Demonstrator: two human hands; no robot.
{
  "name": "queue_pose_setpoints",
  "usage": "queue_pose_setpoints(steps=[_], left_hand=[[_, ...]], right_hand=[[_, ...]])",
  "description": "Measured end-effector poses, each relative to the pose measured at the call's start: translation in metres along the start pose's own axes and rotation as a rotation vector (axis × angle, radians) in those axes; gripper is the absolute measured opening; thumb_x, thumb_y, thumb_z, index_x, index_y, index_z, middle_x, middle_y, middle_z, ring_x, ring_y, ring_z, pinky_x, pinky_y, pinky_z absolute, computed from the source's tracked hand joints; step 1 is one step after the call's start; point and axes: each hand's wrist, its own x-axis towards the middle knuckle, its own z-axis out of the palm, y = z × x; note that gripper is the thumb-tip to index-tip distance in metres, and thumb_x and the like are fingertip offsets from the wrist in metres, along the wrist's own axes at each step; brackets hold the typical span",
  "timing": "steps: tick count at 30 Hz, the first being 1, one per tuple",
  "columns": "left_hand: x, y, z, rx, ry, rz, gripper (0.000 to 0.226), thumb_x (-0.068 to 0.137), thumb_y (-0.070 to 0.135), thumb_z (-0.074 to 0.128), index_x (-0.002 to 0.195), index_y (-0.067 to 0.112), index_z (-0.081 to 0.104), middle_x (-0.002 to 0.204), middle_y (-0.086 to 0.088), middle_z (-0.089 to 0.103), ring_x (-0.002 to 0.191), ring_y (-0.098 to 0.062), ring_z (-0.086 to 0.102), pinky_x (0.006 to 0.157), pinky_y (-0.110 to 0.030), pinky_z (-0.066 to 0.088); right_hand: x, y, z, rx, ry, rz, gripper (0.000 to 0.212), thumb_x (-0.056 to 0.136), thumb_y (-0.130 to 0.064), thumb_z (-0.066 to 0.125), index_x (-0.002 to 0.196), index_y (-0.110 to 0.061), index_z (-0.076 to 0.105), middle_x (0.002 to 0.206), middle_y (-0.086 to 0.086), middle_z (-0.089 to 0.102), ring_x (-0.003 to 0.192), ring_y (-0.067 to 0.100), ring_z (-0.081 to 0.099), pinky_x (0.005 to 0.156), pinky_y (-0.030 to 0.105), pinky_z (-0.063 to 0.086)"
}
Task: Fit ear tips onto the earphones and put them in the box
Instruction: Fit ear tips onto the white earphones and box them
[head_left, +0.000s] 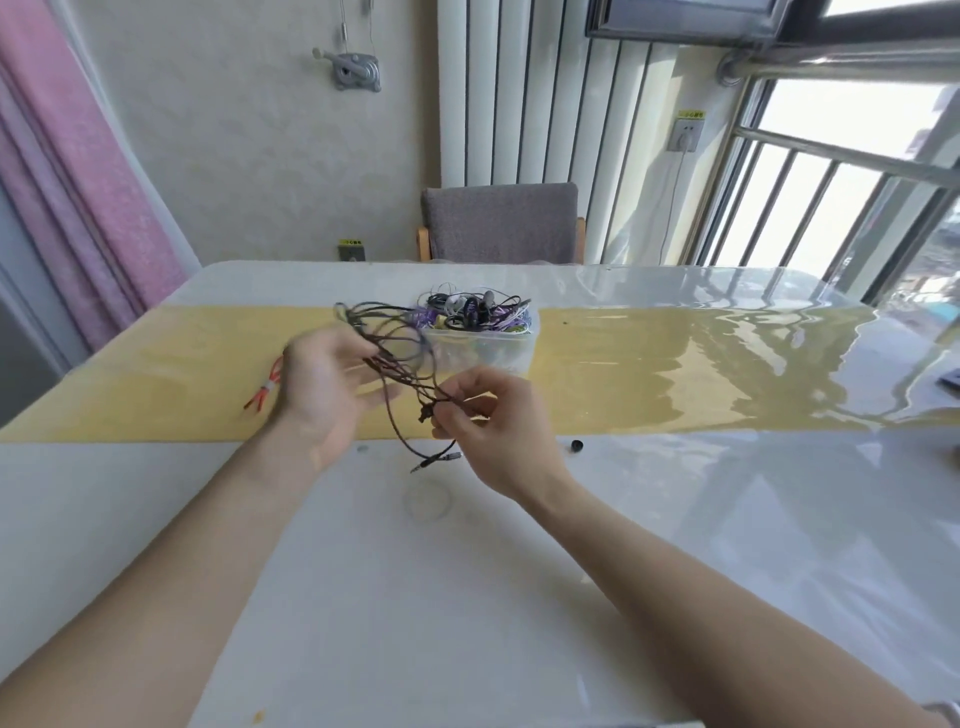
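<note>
A dark brown earphone cable (396, 358) hangs in loops between both hands above the table. My left hand (324, 387) is raised palm-up with loops draped over its curled fingers. My right hand (488, 415) pinches the cable near its lower part, and the plug end (436, 460) dangles below it. Behind them stands a clear plastic box (485, 345) filled with tangled earphones in black, white and purple. A small black ear tip (576, 445) lies on the table to the right of my right hand.
A red cable (265, 392) lies on the yellow table strip (675, 374) left of my left hand. A grey chair (501, 223) stands behind the table. A dark object (950, 387) sits at the table's right edge. A small clear ear tip (362, 448) lies near my left wrist.
</note>
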Motion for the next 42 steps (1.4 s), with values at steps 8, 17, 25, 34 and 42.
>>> queue_pose_setpoints(steps=[8, 17, 25, 34, 42], left_hand=[[0.024, 0.014, -0.042, 0.327, 0.125, -0.177, 0.030, 0.089, 0.034, 0.048, 0.100, 0.009, 0.060, 0.085, -0.013, 0.062, 0.072, -0.029, 0.060, 0.065, -0.033, 0.048], [-0.002, 0.012, -0.032, 1.013, 0.029, 0.612, 0.039, 0.082, 0.010, 0.057, 0.118, 0.024, 0.061, 0.120, 0.016, 0.059, 0.112, -0.005, 0.051, 0.095, -0.024, 0.039], [-0.002, -0.010, -0.025, 1.584, -0.459, 0.354, 0.009, 0.085, 0.027, 0.072, 0.092, 0.027, 0.067, 0.085, 0.012, 0.068, 0.080, -0.006, 0.060, 0.066, -0.014, 0.043], [0.003, -0.021, -0.027, 0.876, -0.153, 0.182, 0.015, 0.099, 0.006, 0.050, 0.096, 0.010, 0.065, 0.060, 0.002, 0.067, 0.049, -0.014, 0.057, 0.052, -0.026, 0.043], [0.009, -0.028, -0.029, 0.341, 0.095, -0.157, 0.017, 0.094, -0.003, 0.055, 0.110, 0.000, 0.057, 0.070, -0.011, 0.058, 0.050, -0.016, 0.057, 0.041, -0.021, 0.044]], right_hand=[[-0.011, 0.002, 0.019, -0.188, -0.122, -0.184, 0.028, 0.082, 0.004, 0.058, 0.095, -0.014, 0.076, 0.088, 0.002, 0.073, 0.080, 0.015, 0.071, 0.078, 0.032, 0.058], [-0.004, 0.006, 0.010, -0.338, -0.153, -0.253, 0.028, 0.087, 0.002, 0.056, 0.098, -0.013, 0.076, 0.091, 0.003, 0.072, 0.079, 0.015, 0.064, 0.076, 0.029, 0.052], [0.006, 0.003, -0.008, -0.271, -0.031, -0.237, 0.025, 0.083, -0.005, 0.068, 0.104, -0.018, 0.073, 0.102, -0.007, 0.071, 0.088, 0.005, 0.062, 0.076, 0.019, 0.051], [-0.007, 0.002, 0.005, -0.424, -0.289, -0.210, 0.022, 0.085, -0.032, 0.075, 0.098, -0.017, 0.067, 0.080, -0.005, 0.065, 0.069, 0.013, 0.059, 0.066, 0.026, 0.049], [-0.008, 0.007, 0.028, -0.544, -0.360, -0.203, 0.030, 0.086, -0.024, 0.070, 0.114, -0.013, 0.068, 0.098, 0.004, 0.068, 0.077, 0.016, 0.053, 0.074, 0.031, 0.047]])
